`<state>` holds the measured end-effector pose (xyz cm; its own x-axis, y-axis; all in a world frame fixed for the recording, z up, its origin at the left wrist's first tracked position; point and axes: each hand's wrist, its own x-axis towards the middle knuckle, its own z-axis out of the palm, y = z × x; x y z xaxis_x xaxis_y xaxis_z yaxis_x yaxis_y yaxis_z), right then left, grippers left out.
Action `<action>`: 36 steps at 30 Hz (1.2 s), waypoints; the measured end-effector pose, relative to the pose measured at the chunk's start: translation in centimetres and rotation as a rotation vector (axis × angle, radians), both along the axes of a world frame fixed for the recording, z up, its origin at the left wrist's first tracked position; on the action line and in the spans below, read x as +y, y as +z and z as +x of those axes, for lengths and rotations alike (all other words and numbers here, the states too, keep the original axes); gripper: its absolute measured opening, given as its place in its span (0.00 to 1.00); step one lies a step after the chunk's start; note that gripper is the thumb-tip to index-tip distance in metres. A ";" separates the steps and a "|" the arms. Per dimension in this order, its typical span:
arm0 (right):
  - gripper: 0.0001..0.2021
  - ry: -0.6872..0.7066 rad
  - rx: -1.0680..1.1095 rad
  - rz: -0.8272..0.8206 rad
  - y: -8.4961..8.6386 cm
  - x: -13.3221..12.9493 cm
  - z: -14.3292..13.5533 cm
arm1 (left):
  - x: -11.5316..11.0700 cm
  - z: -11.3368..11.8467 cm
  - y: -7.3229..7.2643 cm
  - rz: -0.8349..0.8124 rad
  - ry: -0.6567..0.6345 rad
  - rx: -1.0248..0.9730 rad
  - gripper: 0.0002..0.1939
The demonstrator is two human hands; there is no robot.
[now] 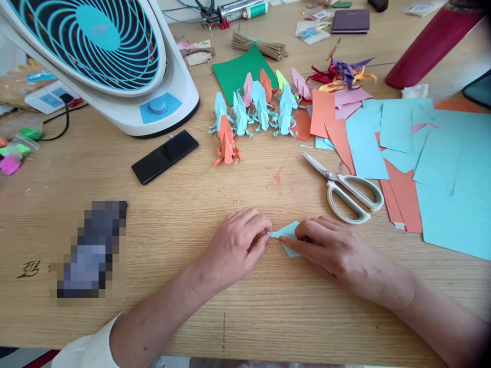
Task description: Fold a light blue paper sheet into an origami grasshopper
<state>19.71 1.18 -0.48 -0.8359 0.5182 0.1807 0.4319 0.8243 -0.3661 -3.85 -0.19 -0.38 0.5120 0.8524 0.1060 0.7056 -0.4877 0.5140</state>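
A small folded piece of light blue paper (pixel 290 231) lies on the wooden table between my hands. My left hand (pixel 241 240) pinches its narrow left tip between thumb and index finger. From the right, my right hand (pixel 333 245) grips the wider part, thumb and fingers pressed on it and covering its right end. Beyond my right hand lie scissors (pixel 345 191) with pale handles, blades slightly apart. Farther back stand several folded paper figures, light blue ones (pixel 262 110) and an orange one (pixel 227 143) in front.
A white and blue fan (pixel 172 97) stands at the back left, with a black phone (pixel 164 157) before it. Another device, pixelated (pixel 92 245), lies at the left. Blue sheets (pixel 460 214) and orange pieces spread at the right, near a dark red bottle (pixel 429 48).
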 end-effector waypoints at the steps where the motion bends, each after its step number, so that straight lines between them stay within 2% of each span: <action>1: 0.15 -0.003 0.007 -0.006 0.0 0.0 0.0 | -0.4 -0.4 -0.1 0.040 -0.055 -0.007 0.08; 4: 0.15 -0.004 0.021 -0.012 -0.1 0.0 0.1 | -1.5 -1.4 -0.4 0.190 -0.182 0.065 0.15; 7: 0.15 -0.008 0.024 -0.007 -0.1 0.0 0.1 | -2.1 -1.6 -0.5 0.298 -0.237 0.207 0.19; 11: 0.15 -0.003 0.023 0.007 0.1 0.1 0.1 | -2.3 -1.2 -0.1 0.365 -0.261 0.331 0.19; 15: 0.16 0.037 0.007 0.053 0.4 -0.1 0.5 | -2.4 -0.8 0.1 0.413 -0.249 0.354 0.17; 20: 0.16 0.031 0.026 0.091 0.6 -0.8 0.7 | -2.7 -0.4 0.0 0.427 -0.250 0.360 0.16; 26: 0.16 0.025 -0.051 0.101 0.5 -1.4 0.9 | -2.8 -0.2 -0.2 0.431 -0.242 0.350 0.15; 32: 0.15 -0.020 0.002 0.006 0.1 -1.8 1.5 | -2.9 -0.1 0.0 0.414 -0.224 0.360 0.16; 36: 0.15 0.004 -0.041 0.063 -0.1 -1.8 1.5 | -2.7 -0.2 0.0 0.374 -0.230 0.359 0.16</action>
